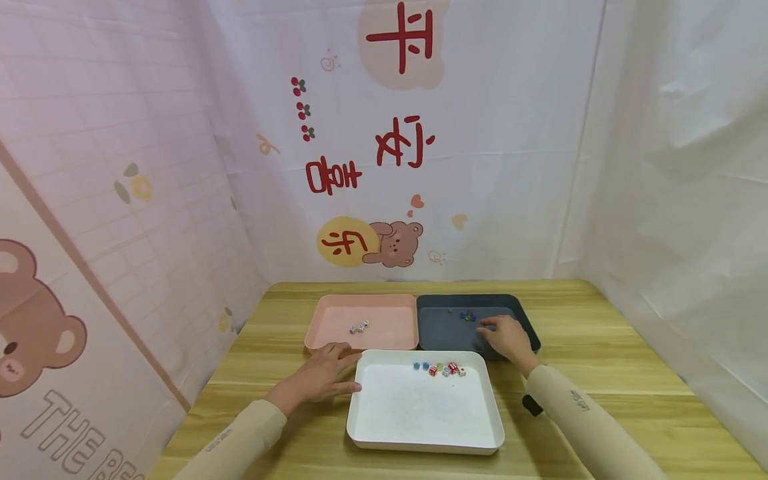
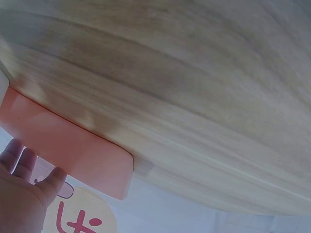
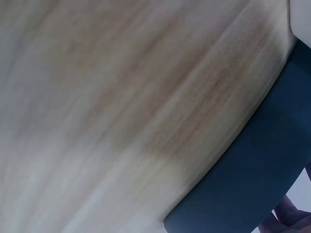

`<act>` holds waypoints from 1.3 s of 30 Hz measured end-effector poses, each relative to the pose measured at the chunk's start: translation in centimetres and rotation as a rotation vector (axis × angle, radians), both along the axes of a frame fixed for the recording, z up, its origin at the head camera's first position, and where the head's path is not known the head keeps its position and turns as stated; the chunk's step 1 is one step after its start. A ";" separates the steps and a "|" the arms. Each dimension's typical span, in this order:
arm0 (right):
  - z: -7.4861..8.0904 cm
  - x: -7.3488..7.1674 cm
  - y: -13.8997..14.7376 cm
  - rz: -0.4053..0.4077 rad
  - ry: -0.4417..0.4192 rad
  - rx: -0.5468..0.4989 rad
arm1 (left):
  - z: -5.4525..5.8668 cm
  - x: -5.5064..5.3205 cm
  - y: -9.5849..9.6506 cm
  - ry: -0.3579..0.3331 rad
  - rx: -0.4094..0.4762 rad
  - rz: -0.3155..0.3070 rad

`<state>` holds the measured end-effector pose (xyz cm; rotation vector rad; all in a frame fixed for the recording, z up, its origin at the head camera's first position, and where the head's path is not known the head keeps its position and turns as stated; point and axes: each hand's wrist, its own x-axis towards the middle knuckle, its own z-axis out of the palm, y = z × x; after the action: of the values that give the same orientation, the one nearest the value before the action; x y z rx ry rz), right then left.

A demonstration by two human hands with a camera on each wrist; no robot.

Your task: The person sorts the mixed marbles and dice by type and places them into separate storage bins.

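So we've got our left hand [image 1: 321,377] at the left edge of the white tray [image 1: 423,420], fingers relaxed and spread. Our right hand [image 1: 509,340] is over the dark tray [image 1: 437,331], fingers loosely bent and parted, near a cluster of small dark pieces [image 1: 468,316]. Our mixed dice [image 1: 440,369] sit toward the far side of the white one, plus some white dice [image 1: 361,328] in the pink tray [image 1: 390,335], all on our wooden table [image 1: 600,347].

wood-grain table [image 1: 576,320], pale printed hangings [image 1: 510,133], red characters [image 1: 402,37]
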<state>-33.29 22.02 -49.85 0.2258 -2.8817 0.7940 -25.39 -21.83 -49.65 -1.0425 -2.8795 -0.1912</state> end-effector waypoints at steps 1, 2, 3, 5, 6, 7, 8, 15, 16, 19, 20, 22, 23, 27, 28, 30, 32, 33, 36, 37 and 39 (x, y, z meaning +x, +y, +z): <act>0.0 0.0 0.0 0.005 0.000 0.000 | 0.0 0.0 0.0 0.000 0.000 -0.001; 0.0 0.1 0.0 0.014 0.000 -0.001 | 0.0 0.0 0.0 0.000 -0.001 -0.001; 0.0 0.1 0.1 0.023 0.001 -0.001 | 0.0 0.0 0.0 0.000 -0.001 -0.001; 0.0 0.2 0.1 0.050 0.012 0.005 | 0.0 0.0 0.0 -0.004 -0.001 0.001; 0.1 0.3 0.2 0.061 0.015 0.003 | 0.0 0.0 0.0 -0.006 0.001 0.000; 0.1 0.4 0.2 0.074 0.017 -0.001 | 0.1 0.0 0.0 -0.010 0.000 0.002; 0.1 0.5 0.2 0.087 0.017 -0.007 | 0.1 0.1 0.0 -0.013 0.001 0.003; 0.7 1.5 0.3 0.162 0.000 -0.020 | -0.2 -0.1 -0.1 0.004 0.016 -0.002; 0.9 1.7 0.4 0.169 -0.003 -0.022 | -0.2 -0.1 -0.1 0.010 0.017 -0.002; 1.1 2.3 0.5 0.204 0.007 -0.007 | -0.2 -0.2 -0.1 0.015 0.016 -0.001; 1.1 2.5 0.7 0.215 0.013 0.003 | -0.2 -0.2 -0.1 0.010 0.015 0.001; 1.0 2.9 0.9 0.239 0.024 0.020 | -0.1 -0.1 0.0 0.001 0.004 0.010; 0.9 3.1 1.1 0.250 0.029 0.029 | 0.0 -0.1 0.0 -0.005 0.002 0.012; 0.4 3.7 1.7 0.284 0.043 0.074 | 0.4 0.0 0.1 -0.021 -0.002 0.020; 0.3 3.8 1.8 0.293 0.047 0.083 | 0.5 0.1 0.2 -0.022 0.003 0.019; 0.3 4.2 1.9 0.308 0.056 0.097 | 0.6 0.2 0.3 -0.027 0.008 0.025; 0.2 4.5 2.0 0.324 0.077 0.113 | 0.8 0.3 0.4 -0.029 0.020 0.029; 0.2 4.7 2.0 0.331 0.092 0.127 | 0.9 0.3 0.5 -0.032 0.027 0.031; 0.0 5.3 2.1 0.353 0.141 0.169 | 1.4 0.4 0.9 -0.034 0.049 0.031; -0.1 5.5 2.2 0.360 0.159 0.189 | 1.6 0.4 1.1 -0.034 0.055 0.030; -0.2 6.0 2.3 0.376 0.193 0.227 | 2.1 0.5 1.5 -0.042 0.059 0.029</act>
<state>-27.33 24.29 -50.09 0.8404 -2.7734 0.4572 -24.93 -20.29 -47.55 -0.9986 -2.9045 -0.2978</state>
